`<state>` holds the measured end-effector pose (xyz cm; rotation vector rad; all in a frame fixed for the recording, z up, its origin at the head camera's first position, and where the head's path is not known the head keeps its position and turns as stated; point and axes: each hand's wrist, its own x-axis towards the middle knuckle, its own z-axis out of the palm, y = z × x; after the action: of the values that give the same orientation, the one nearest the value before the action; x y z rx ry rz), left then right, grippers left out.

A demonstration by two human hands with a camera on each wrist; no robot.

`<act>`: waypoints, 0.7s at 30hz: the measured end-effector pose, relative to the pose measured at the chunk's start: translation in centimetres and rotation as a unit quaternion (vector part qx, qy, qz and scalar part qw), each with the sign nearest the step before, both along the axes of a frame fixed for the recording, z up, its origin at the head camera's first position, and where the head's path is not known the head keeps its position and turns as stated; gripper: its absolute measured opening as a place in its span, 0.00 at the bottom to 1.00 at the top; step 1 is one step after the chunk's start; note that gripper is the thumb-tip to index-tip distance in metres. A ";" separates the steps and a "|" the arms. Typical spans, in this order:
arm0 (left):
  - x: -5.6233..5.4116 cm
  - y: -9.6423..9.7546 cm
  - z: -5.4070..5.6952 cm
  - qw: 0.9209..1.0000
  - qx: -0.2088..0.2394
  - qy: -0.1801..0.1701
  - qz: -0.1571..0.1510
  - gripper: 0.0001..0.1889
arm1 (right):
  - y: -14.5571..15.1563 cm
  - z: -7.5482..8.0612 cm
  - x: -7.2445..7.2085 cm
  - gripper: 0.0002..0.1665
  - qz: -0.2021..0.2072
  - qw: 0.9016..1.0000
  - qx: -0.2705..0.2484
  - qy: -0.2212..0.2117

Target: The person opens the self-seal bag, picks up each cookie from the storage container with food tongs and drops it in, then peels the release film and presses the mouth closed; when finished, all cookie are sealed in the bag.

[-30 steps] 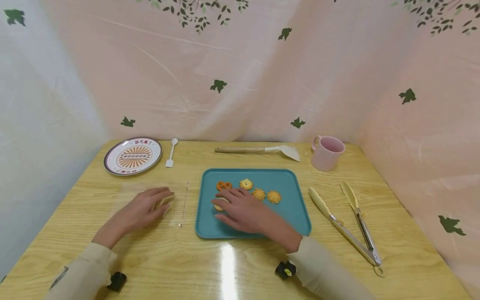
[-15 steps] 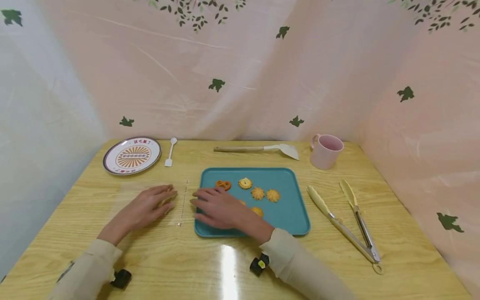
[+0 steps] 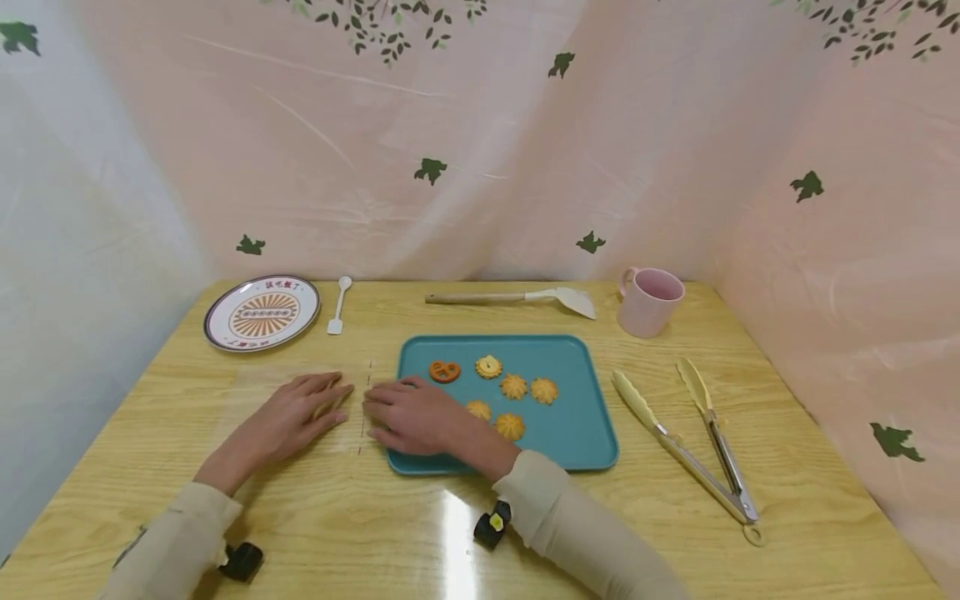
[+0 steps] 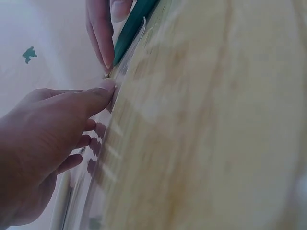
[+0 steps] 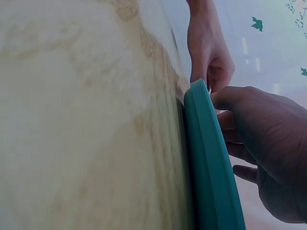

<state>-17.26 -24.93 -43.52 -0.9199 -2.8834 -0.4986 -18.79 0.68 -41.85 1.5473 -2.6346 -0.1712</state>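
My left hand [image 3: 283, 418] is over a clear plastic bag [image 4: 108, 125], fingers loosely bent and thumb apart from them in the head view. My right hand [image 3: 416, 417], palm down, reaches over the left edge of a teal tray [image 3: 566, 446] to the bag's dashed edge. Its fingertips come close to the left thumb in the left wrist view; whether they hold anything is hidden. Several cookies lie on the tray, among them a pretzel-shaped cookie [image 3: 444, 372], a round cookie with a pale centre [image 3: 488, 367] and a flower-shaped cookie [image 3: 543, 391].
A patterned plate [image 3: 262, 313] and a small white spoon [image 3: 340, 306] sit at the back left. Along the back lies a wooden-handled spatula [image 3: 510, 298]. A pink mug [image 3: 649, 304] stands back right, and spread tongs [image 3: 701, 454] lie right of the tray.
My right hand has moved left from above the cookies to the tray's left edge, uncovering several cookies. One cookie seen by its fingers earlier is out of sight. My left hand has barely moved.
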 end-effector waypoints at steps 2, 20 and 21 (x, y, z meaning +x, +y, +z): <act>0.0 -0.1 -0.1 1.000 0.001 0.008 -0.002 0.22 | -0.2 -0.1 0.0 0.28 0.000 1.000 0.002 -0.004; 0.1 -0.4 -1.1 0.999 0.026 0.030 0.005 0.20 | -0.8 -0.5 0.1 0.28 -0.004 1.000 0.009 0.016; 0.1 -0.4 -1.2 0.999 0.029 0.031 0.006 0.20 | -0.8 -0.5 0.1 0.28 -0.004 1.000 0.009 0.017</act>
<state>-17.17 -25.33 -44.68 -0.8923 -2.8029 -0.5398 -18.64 -0.11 -42.36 1.5258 -2.6203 -0.2206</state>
